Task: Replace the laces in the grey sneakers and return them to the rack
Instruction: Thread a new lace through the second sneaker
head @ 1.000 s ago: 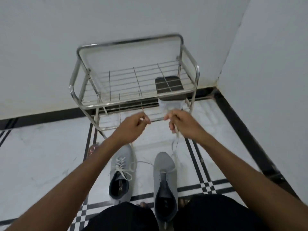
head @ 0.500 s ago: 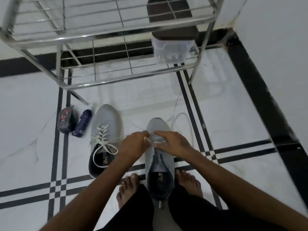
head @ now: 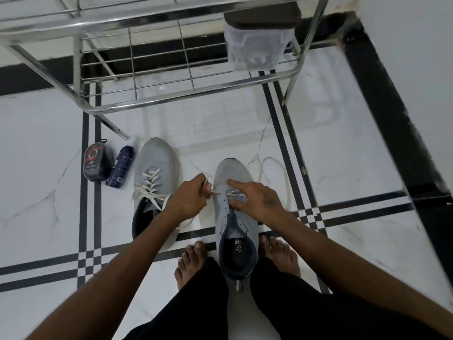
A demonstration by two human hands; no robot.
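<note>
While left hand [head: 190, 201] still pinches the lace [head: 215, 191], right hand [head: 255, 200] has spread flat on the sneaker [head: 232, 212]

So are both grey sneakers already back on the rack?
No, both grey sneakers stand on the floor in front of the rack, one being laced.

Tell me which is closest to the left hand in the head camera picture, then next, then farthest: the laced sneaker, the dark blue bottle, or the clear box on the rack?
From the left hand:
1. Laced sneaker, right beside it on the left.
2. Dark blue bottle, farther left on the floor.
3. Clear box, up on the rack, farthest.
</note>
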